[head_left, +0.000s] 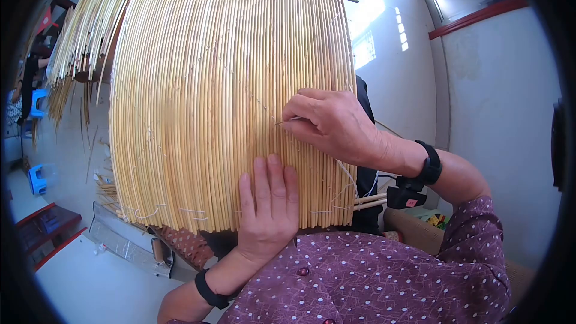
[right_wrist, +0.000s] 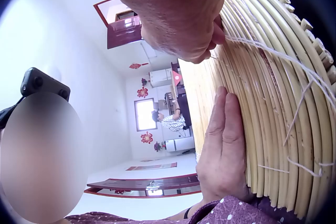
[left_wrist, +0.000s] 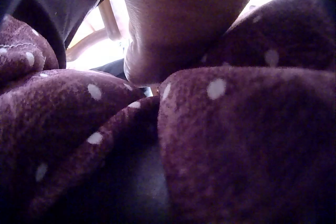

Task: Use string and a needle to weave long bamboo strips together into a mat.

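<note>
A mat of straight pale-yellow reeds [head_left: 198, 84] spreads before the person, stitched across with white thread. The left hand [head_left: 269, 207] lies flat on its near end, fingers straight and pointing away. Just beyond and to the right, the right hand [head_left: 327, 121] has its thumb and fingers curled together low over the reeds, pinching a thin dark needle [head_left: 278, 124]. In the right wrist view, white thread [right_wrist: 273, 49] runs over the reeds beside that hand. The left wrist view is mostly filled by the spotted purple shirt [left_wrist: 247, 140], with the work hidden.
A second reed bundle [head_left: 90, 36] hangs at the far left. Blue stools [head_left: 37, 179] stand on the floor beyond it. A white wall [head_left: 498, 78] rises on the right. In the right wrist view, another person [right_wrist: 173, 121] is in the background.
</note>
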A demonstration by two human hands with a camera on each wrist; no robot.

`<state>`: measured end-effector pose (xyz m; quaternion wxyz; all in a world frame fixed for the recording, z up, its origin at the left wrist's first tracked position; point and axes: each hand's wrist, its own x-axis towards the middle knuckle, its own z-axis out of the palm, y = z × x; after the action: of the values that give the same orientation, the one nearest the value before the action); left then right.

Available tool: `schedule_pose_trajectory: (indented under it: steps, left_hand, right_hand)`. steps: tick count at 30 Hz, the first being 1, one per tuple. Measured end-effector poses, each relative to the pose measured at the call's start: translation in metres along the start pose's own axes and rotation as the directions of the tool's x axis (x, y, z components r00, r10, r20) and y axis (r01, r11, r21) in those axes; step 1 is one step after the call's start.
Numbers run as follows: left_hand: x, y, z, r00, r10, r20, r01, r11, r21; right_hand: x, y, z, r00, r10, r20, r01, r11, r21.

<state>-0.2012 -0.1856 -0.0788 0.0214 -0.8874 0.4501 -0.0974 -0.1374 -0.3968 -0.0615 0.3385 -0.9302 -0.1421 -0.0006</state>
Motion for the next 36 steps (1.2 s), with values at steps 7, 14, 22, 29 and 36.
schedule_pose_trajectory:
  steps: [7, 14, 22, 29, 36]
  left_hand:
    - [0.000, 0.002, 0.002, 1.000, -0.005, -0.010, 0.005, 1.000, -0.010]
    - [-0.007, -0.009, -0.007, 0.999, -0.021, 0.032, 0.020, 0.999, 0.039]
    - [-0.009, -0.007, -0.004, 0.998, -0.019, -0.053, 0.019, 1.000, 0.000]
    - [-0.009, -0.004, -0.001, 0.998, -0.023, -0.061, 0.024, 1.000, 0.008]
    - [-0.008, -0.004, 0.000, 0.996, -0.015, -0.084, 0.017, 1.000, 0.016]
  right_hand:
    - [-0.003, 0.004, 0.004, 0.999, -0.023, -0.031, 0.023, 1.000, -0.018]
    - [0.005, -0.007, 0.004, 1.000, 0.007, -0.027, -0.008, 1.000, -0.026]
    - [0.005, 0.004, 0.003, 0.997, -0.014, -0.079, 0.020, 0.997, 0.079]
    - [0.001, 0.009, 0.006, 0.991, -0.101, -0.092, 0.109, 0.990, 0.087]
    - [-0.001, 0.010, 0.008, 0.985, -0.106, -0.135, 0.120, 0.988, 0.099]
